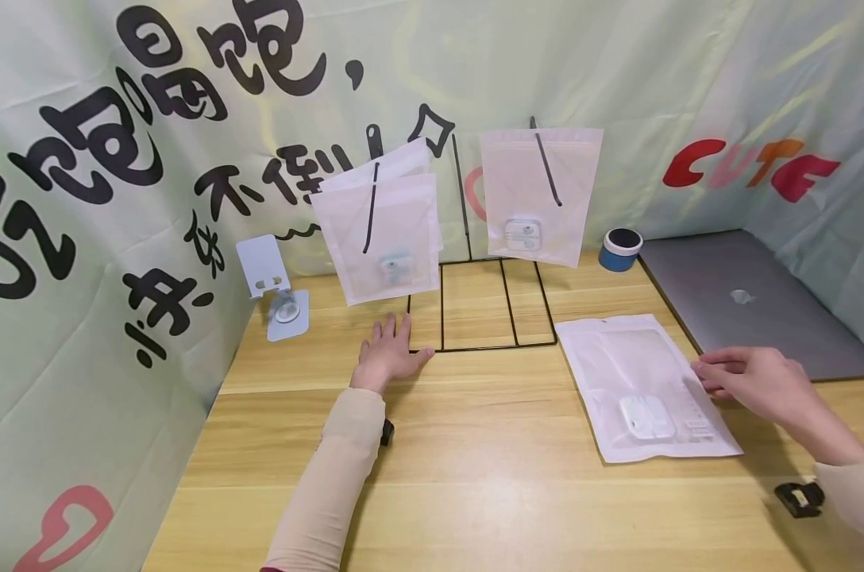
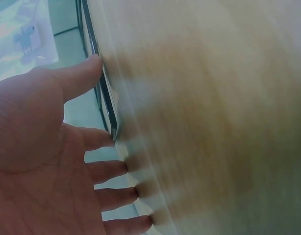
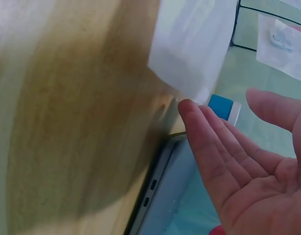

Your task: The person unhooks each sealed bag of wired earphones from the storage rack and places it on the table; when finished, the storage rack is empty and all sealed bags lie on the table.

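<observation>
My left hand (image 1: 387,353) rests on the wooden table with fingers spread. Its thumb and fingertips lie at the front left corner of a black wire rack (image 1: 489,347); the left wrist view shows the thumb tip against the wire. A pale pink pouch (image 1: 625,357) lies flat on the table at right, white wired earphones in a case (image 1: 646,417) showing through it. Beside its right edge is my right hand (image 1: 764,385), fingers extended and thumb apart in the right wrist view. Similar pouches hang from the rack's hooks, some on the left (image 1: 382,222), one on the right (image 1: 546,183).
A closed grey laptop (image 1: 775,294) lies at the back right, partly behind my right hand. Next to it stands a blue jar with a dark top (image 1: 620,258). At the back left is a white phone stand (image 1: 264,262). A printed cloth (image 1: 639,71) surrounds the table's back.
</observation>
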The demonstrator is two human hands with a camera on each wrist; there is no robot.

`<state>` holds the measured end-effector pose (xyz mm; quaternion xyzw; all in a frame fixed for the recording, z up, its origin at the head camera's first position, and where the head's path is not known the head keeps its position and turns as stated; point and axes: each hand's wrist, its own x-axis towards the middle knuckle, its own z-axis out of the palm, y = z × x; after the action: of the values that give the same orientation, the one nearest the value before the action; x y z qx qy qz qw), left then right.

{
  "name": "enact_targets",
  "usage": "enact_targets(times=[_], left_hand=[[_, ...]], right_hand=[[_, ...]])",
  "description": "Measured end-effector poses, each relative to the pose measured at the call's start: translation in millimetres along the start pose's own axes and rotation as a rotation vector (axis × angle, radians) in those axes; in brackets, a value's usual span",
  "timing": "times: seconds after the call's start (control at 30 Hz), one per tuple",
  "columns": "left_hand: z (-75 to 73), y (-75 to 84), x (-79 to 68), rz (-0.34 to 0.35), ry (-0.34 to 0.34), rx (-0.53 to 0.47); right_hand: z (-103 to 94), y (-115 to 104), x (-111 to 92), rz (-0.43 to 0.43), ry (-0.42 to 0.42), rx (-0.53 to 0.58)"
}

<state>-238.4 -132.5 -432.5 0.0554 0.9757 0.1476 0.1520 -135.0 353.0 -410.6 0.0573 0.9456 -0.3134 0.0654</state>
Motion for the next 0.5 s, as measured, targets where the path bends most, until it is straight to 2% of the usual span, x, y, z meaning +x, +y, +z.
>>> enact_targets(times=[0.1,0.27,0.5], left_hand=[[-0.1,0.0,0.1,-0.001,-0.001,0.002],[-1.0,0.3,0.0,0.004,0.003,0.009],[-0.9,0.3,-0.4,0.004,-0.003,0.002]], right_hand=[[-3.6,-2,0,-0.017,0.000,-0.035],[-11.8,-12,0,-0.085,0.068,-0.128],[-33.9,-47,16,-0.157,0.117,-0.150]])
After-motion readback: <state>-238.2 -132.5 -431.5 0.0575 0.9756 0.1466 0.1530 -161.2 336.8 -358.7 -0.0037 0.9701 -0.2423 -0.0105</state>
